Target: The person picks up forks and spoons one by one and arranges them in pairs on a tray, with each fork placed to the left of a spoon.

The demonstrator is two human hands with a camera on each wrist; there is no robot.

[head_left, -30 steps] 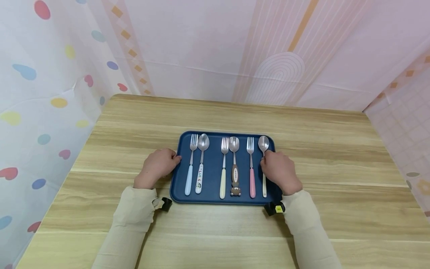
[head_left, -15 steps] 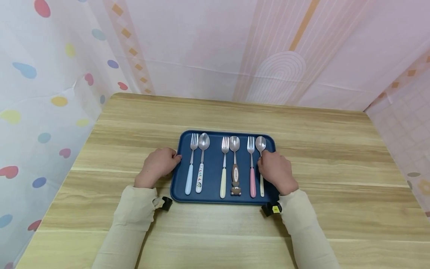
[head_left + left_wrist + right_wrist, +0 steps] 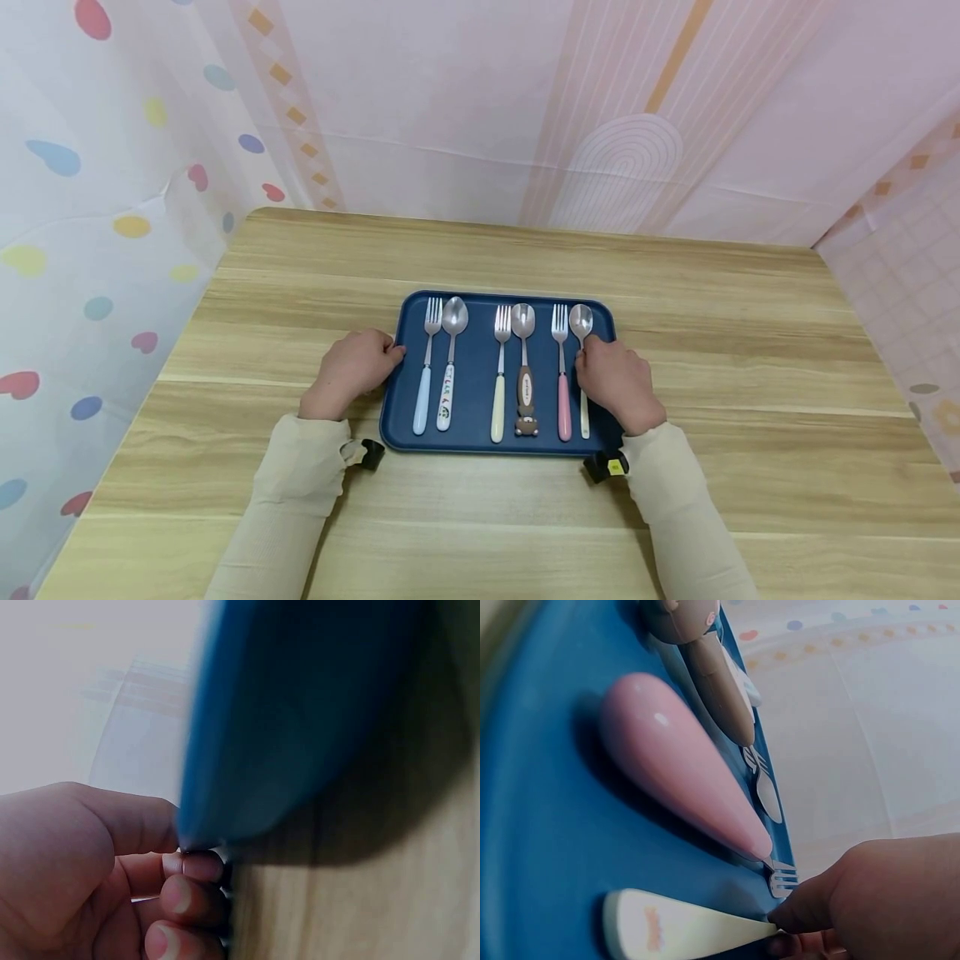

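Observation:
A blue tray (image 3: 472, 375) carries three forks and three spoons laid in side-by-side pairs. My left hand (image 3: 356, 364) pinches the tray's left rim; in the left wrist view the thumb (image 3: 142, 817) is on top and the fingers curl below. At the right end, my right hand (image 3: 618, 379) pinches the neck of a spoon (image 3: 581, 321) with a cream handle (image 3: 682, 930). That spoon lies beside the pink-handled fork (image 3: 563, 400). To the left are a brown bear-handled spoon (image 3: 525, 392), a pale yellow fork (image 3: 498, 404), a printed white spoon (image 3: 446, 396) and a light blue fork (image 3: 422, 400).
The tray stands on a wood-grain table (image 3: 480, 517). Patterned curtains (image 3: 450, 108) hang behind the table and along its sides. A black wrist camera (image 3: 371, 455) sits by the left sleeve, and another camera (image 3: 600, 467) by the right one.
My right hand has shifted slightly left, bringing the cream-handled spoon closer to the pink-handled fork. Over the last half second hardly anything moves. The left hand stays on the tray's rim.

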